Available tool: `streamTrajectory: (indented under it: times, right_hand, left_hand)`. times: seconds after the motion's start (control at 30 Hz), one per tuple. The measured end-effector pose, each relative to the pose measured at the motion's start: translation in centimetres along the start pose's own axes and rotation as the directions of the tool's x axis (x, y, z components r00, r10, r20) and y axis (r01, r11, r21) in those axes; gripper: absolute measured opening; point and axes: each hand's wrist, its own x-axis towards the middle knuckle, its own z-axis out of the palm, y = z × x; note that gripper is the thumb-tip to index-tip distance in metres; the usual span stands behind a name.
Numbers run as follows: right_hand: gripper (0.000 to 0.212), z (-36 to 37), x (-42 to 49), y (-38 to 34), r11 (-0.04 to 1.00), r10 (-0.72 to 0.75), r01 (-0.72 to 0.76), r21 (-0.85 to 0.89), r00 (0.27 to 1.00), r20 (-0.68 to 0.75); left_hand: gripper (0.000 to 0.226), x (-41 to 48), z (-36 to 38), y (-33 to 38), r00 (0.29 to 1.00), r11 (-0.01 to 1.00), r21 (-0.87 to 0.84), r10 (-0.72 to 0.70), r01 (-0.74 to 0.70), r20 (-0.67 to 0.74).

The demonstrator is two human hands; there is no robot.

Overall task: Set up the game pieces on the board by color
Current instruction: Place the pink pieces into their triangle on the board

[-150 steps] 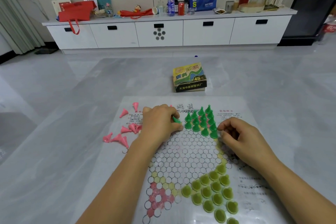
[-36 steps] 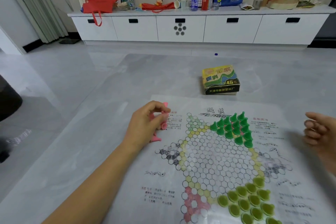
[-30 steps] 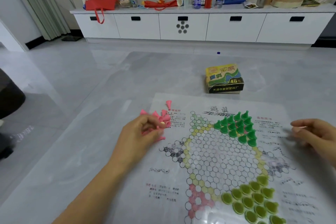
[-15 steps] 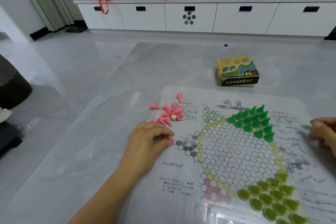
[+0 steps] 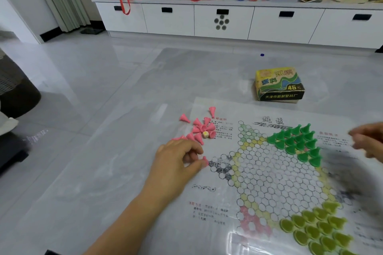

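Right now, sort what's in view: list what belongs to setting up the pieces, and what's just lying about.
For the job:
board
pink pieces
dark green pieces
light green pieces
left hand, pinching one pink piece
right hand, blurred

Lying about:
game box
die among the pink pieces
cabinet with its clutter
blue cap

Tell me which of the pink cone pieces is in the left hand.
The pink cone piece pinched at the left hand, at the left point of the printed plastic board. The other pink cones lie loose beyond the fingers, untouched.
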Motion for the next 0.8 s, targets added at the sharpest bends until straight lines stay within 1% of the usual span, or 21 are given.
streamTrajectory:
  times: [0.03, 0.07, 0.1, 0.13, 0.2, 0.27, 0.33, 0.4, 0.47, 0.53, 0.6, 0.67, 0.73, 0.8]
  right_hand:
    - [0.016, 1.6, -1.2, -5.1, 0.996, -0.079, 0.081, -0.044, 0.996, 0.035]
    - [0.007, 2.5, -1.6, -8.5, 0.991, -0.117, 0.12, -0.06, 0.992, 0.056]
    - [0.005, 4.0, -1.6, -11.6, 0.982, -0.176, 0.18, -0.05, 0.98, 0.091]
    - [0.006, 5.2, -1.6, -14.6, 0.974, -0.218, 0.225, -0.035, 0.966, 0.137]
    - [0.006, 8.0, -0.3, -17.7, 0.959, -0.248, 0.274, -0.077, 0.937, 0.247]
    - [0.007, 10.5, 0.9, -19.2, 0.918, -0.313, 0.371, -0.138, 0.894, 0.32]
    - [0.012, 12.5, 1.9, -20.1, 0.891, -0.35, 0.422, -0.168, 0.874, 0.338]
    - [0.017, 14.0, 2.6, -20.7, 0.868, -0.373, 0.454, -0.202, 0.864, 0.338]
    - [0.023, 15.1, 3.0, -20.9, 0.848, -0.363, 0.462, -0.26, 0.863, 0.35]
    - [0.024, 15.8, 3.3, -20.8, 0.833, -0.358, 0.466, -0.299, 0.865, 0.35]
    - [0.019, 16.0, 3.3, -20.7, 0.837, -0.36, 0.463, -0.291, 0.867, 0.343]
    - [0.013, 15.7, 3.1, -20.3, 0.858, -0.347, 0.446, -0.255, 0.869, 0.353]
    - [0.012, 15.3, 2.8, -19.7, 0.868, -0.332, 0.433, -0.241, 0.869, 0.366]
    - [0.019, 14.7, 2.3, -19.2, 0.877, -0.321, 0.425, -0.223, 0.864, 0.388]
  left_hand:
    - [0.02, 0.1, -0.4, 0.2, 0.999, 0.997, -0.064, -0.044, 0.043, -0.015]
    - [0.023, 0.3, -0.8, 0.3, 0.996, 0.991, -0.107, -0.085, 0.082, -0.026]
    - [0.026, 0.5, -1.2, 0.3, 0.994, 0.99, -0.103, -0.104, 0.1, -0.033]
    - [0.028, 0.7, -1.5, 0.2, 0.995, 0.994, -0.053, -0.099, 0.097, -0.029]
    - [0.028, 1.1, -1.8, -0.2, 0.997, 0.994, 0.079, -0.074, 0.073, 0.01]
    - [0.023, 1.3, -2.2, -0.6, 0.996, 0.989, 0.129, -0.079, 0.073, 0.035]
    - [0.021, 1.6, -2.7, -0.9, 0.994, 0.986, 0.14, -0.1, 0.094, 0.037]
    - [0.019, 2.0, -3.2, -1.2, 0.988, 0.986, 0.105, -0.139, 0.132, 0.065]
    - [0.015, 2.1, -3.3, -1.1, 0.975, 0.984, 0.05, -0.177, 0.172, 0.132]
    - [0.021, 2.0, -3.0, -0.8, 0.966, 0.984, 0.021, -0.178, 0.177, 0.188]
    - [0.027, 2.0, -2.3, -0.5, 0.966, 0.988, 0.033, -0.154, 0.151, 0.209]
    - [0.027, 1.9, -1.8, -0.2, 0.971, 0.991, 0.096, -0.114, 0.096, 0.21]
    - [0.023, 1.9, -1.4, 0.0, 0.975, 0.982, 0.187, -0.078, 0.038, 0.209]
    - [0.015, 2.0, -1.3, 0.1, 0.974, 0.975, 0.223, -0.074, 0.026, 0.212]
